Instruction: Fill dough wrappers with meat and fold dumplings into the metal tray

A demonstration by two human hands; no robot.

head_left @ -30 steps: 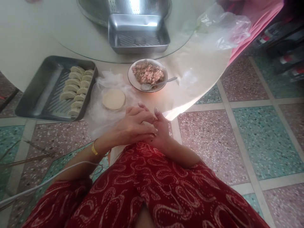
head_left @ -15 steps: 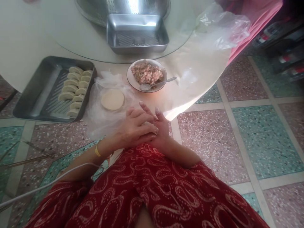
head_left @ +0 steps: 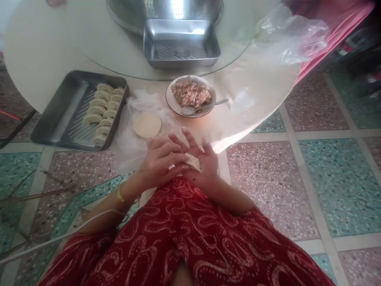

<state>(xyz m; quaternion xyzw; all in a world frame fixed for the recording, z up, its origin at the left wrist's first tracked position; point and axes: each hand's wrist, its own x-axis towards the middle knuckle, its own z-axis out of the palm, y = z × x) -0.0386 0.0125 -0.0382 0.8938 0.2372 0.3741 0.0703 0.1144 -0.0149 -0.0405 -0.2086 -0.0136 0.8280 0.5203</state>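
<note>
Dough, thin pale flap, held between curled left hand and spread right hand

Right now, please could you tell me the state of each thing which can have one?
Left hand: bent over the dough piece
Right hand: open, dough piece against its palm
Dough piece: partly hidden, sealing unclear
Gray tray: partly filled
Dumplings: folded, in rows
Round wrapper: flat, unfolded
Bowl: upright, holding filling
Spoon: resting in the bowl
Metal tray: upright
Clear bag: crumpled
</note>
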